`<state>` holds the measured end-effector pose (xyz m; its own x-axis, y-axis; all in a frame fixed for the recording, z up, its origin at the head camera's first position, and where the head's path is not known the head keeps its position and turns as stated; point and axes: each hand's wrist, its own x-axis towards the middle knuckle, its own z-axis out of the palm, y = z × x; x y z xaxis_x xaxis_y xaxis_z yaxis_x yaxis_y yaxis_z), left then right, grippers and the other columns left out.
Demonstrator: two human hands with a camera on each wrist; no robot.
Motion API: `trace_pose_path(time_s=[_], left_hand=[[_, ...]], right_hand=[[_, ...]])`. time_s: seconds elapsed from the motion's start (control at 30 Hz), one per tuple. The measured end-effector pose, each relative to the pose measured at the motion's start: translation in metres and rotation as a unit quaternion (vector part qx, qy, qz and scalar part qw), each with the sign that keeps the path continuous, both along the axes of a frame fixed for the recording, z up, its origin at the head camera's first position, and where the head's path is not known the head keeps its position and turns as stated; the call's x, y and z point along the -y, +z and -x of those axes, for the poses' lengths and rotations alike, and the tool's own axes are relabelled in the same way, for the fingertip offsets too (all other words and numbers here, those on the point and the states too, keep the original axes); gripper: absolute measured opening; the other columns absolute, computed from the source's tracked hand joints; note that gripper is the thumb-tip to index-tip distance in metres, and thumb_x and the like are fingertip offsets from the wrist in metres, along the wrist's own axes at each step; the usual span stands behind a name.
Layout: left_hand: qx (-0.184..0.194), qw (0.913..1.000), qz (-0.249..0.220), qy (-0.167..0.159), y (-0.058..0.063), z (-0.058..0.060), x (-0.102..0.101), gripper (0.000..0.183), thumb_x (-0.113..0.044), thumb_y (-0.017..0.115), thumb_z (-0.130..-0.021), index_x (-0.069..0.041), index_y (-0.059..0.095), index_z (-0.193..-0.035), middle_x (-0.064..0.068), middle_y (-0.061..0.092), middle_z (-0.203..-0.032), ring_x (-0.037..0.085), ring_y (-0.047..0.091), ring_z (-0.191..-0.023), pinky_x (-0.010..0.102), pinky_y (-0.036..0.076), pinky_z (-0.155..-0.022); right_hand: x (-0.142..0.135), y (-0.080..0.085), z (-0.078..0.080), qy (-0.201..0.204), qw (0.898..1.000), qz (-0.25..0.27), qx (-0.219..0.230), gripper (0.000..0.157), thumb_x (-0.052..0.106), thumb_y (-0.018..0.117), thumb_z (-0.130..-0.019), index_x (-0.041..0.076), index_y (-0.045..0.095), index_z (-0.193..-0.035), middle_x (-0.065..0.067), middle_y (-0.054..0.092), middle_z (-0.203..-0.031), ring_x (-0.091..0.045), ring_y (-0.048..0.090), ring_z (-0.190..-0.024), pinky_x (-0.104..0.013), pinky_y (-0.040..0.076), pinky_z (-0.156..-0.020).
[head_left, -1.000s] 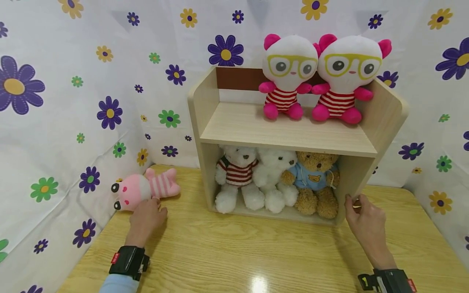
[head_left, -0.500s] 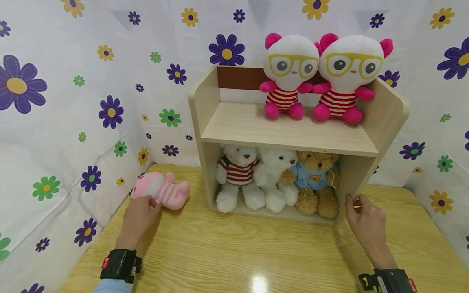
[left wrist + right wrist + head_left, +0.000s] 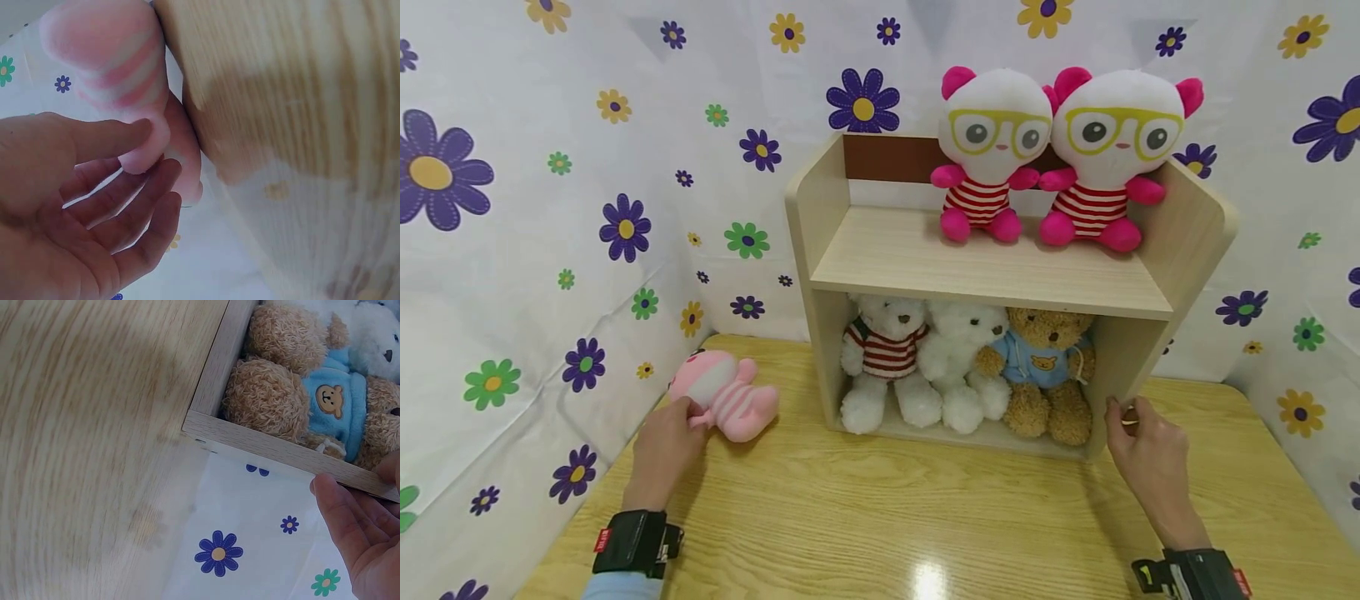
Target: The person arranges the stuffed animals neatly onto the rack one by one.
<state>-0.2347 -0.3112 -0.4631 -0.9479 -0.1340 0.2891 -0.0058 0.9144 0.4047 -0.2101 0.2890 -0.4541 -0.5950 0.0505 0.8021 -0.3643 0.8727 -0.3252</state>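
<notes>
A pink and white plush toy (image 3: 733,400) with a striped body lies tilted at the table's left side. My left hand (image 3: 662,454) pinches one of its small arms between thumb and fingers, which the left wrist view shows close up. Over at the right, my right hand (image 3: 1150,462) holds the front edge of the side panel of a small wooden shelf (image 3: 992,267). In the right wrist view its fingers (image 3: 334,500) lie along the panel's outer face and the thumb reaches over the edge. The plush toy's face is mostly turned away.
On the top board sit two pink-and-white panda plushes (image 3: 988,167) with yellow glasses. Below are a white bear in a striped shirt (image 3: 891,358), a plain white bear (image 3: 962,367) and a brown bear (image 3: 1048,383) in blue. Flowered cloth (image 3: 550,333) surrounds the wooden table (image 3: 850,517).
My left hand has shifted left and now holds the plush toy's arm; the toy has turned, its head shifting right and its face turning away. My right hand stays at the panel.
</notes>
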Motion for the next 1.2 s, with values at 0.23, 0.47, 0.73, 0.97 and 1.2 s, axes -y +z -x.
trace_pose_path(time_s=[0.23, 0.47, 0.73, 0.97, 1.2], left_hand=[[0.014, 0.9998, -0.011, -0.014, 0.001, 0.002, 0.004, 0.014, -0.003, 0.066, -0.092, 0.007, 0.065, -0.103, 0.023, 0.067, -0.093, 0.033, 0.057, -0.080, 0.050, 0.050, -0.077], [0.001, 0.9999, -0.014, 0.002, 0.004, 0.009, 0.011, 0.018, -0.002, 0.066, -0.092, 0.007, 0.066, -0.107, 0.029, 0.065, -0.098, 0.038, 0.058, -0.081, 0.051, 0.050, -0.070], [0.029, 0.9940, -0.064, 0.084, 0.031, 0.017, -0.007, 0.046, -0.024, 0.051, -0.102, 0.010, 0.056, -0.132, 0.035, 0.057, -0.117, 0.052, 0.054, -0.104, 0.063, 0.049, -0.082], [0.035, 0.9974, -0.039, 0.050, 0.043, 0.019, -0.033, 0.064, -0.036, 0.058, -0.101, 0.019, 0.051, -0.132, 0.039, 0.065, -0.111, 0.054, 0.064, -0.098, 0.062, 0.053, -0.081], [0.052, 0.9966, 0.012, 0.063, 0.038, 0.016, -0.043, 0.059, -0.047, 0.065, -0.097, 0.011, 0.060, -0.091, 0.026, 0.058, -0.070, 0.041, 0.062, -0.065, 0.044, 0.044, -0.049]], right_hand=[[-0.002, -0.001, 0.000, 0.000, 1.000, 0.001, 0.002, 0.012, -0.003, 0.071, -0.086, -0.013, 0.065, -0.083, -0.026, 0.068, -0.065, -0.037, 0.069, -0.050, -0.007, 0.040, -0.045], [-0.002, -0.002, 0.000, -0.003, 1.000, 0.007, 0.004, 0.013, -0.003, 0.072, -0.086, -0.012, 0.065, -0.081, -0.026, 0.068, -0.065, -0.038, 0.068, -0.050, -0.005, 0.037, -0.045], [-0.003, -0.003, 0.000, -0.007, 1.000, 0.014, 0.011, 0.013, -0.002, 0.071, -0.087, -0.013, 0.065, -0.083, -0.027, 0.068, -0.066, -0.038, 0.068, -0.051, -0.005, 0.037, -0.045], [-0.002, -0.002, 0.000, -0.004, 1.000, 0.015, 0.009, 0.012, -0.002, 0.071, -0.087, -0.012, 0.065, -0.083, -0.026, 0.068, -0.066, -0.039, 0.069, -0.052, -0.005, 0.038, -0.045], [0.000, -0.002, 0.000, -0.001, 1.000, 0.009, 0.008, 0.012, -0.002, 0.071, -0.087, -0.010, 0.064, -0.080, -0.023, 0.068, -0.063, -0.036, 0.068, -0.050, -0.009, 0.040, -0.043]])
